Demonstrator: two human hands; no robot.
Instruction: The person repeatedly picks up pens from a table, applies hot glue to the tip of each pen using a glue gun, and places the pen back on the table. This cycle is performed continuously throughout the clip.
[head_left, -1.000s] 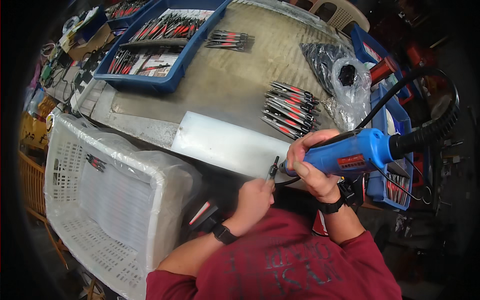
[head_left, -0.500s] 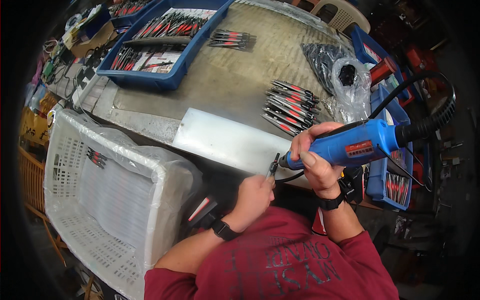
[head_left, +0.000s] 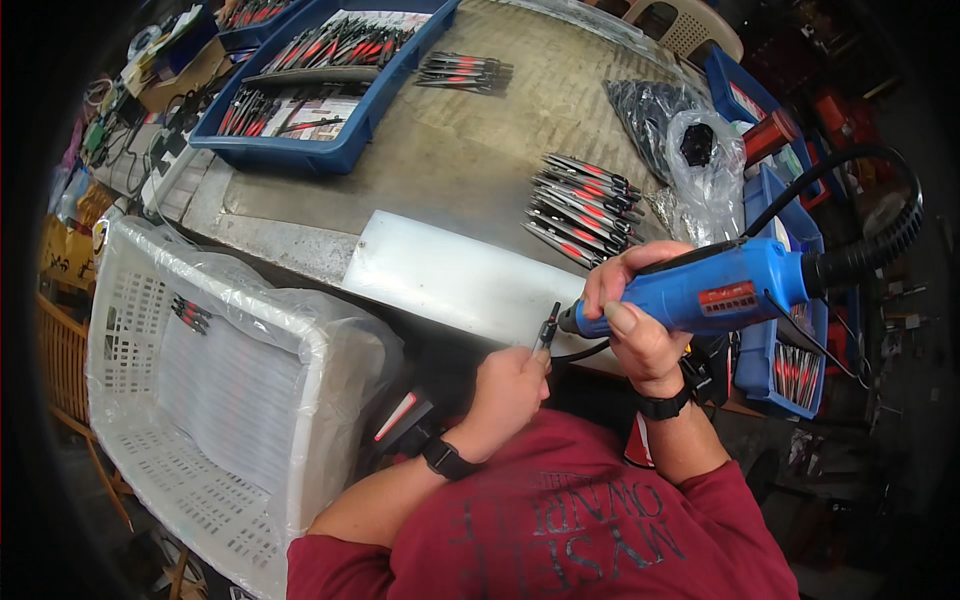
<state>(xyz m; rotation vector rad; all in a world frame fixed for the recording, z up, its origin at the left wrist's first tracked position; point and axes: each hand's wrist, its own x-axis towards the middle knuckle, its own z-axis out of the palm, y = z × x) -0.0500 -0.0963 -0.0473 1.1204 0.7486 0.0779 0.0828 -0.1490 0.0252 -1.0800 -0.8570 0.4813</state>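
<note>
My right hand (head_left: 642, 335) is wrapped round a blue corded power tool (head_left: 700, 290) shaped like an electric screwdriver, held nearly level with its nose to the left. In my left hand (head_left: 510, 392), a slim black and silver pen-shaped piece (head_left: 548, 328) stands upright, its lower part hidden by my fingers. The tool's nose is at the piece's side; whether they touch I cannot tell. Both are over the near edge of a white block (head_left: 440, 275). Beyond the right hand lies a stack of slim silver, black and red pen-shaped pieces (head_left: 588, 210).
At left stands a white plastic basket (head_left: 315, 400) lined with clear film, several pieces inside. A blue tray (head_left: 350, 150) of similar pieces sits at the back left. Clear plastic bags (head_left: 705, 165) and blue bins (head_left: 735, 385) stand right. A black cable (head_left: 820, 165) loops behind the tool.
The power tool and my right hand have shifted very slightly to the right. My left hand keeps its hold on the piece, almost unmoved.
</note>
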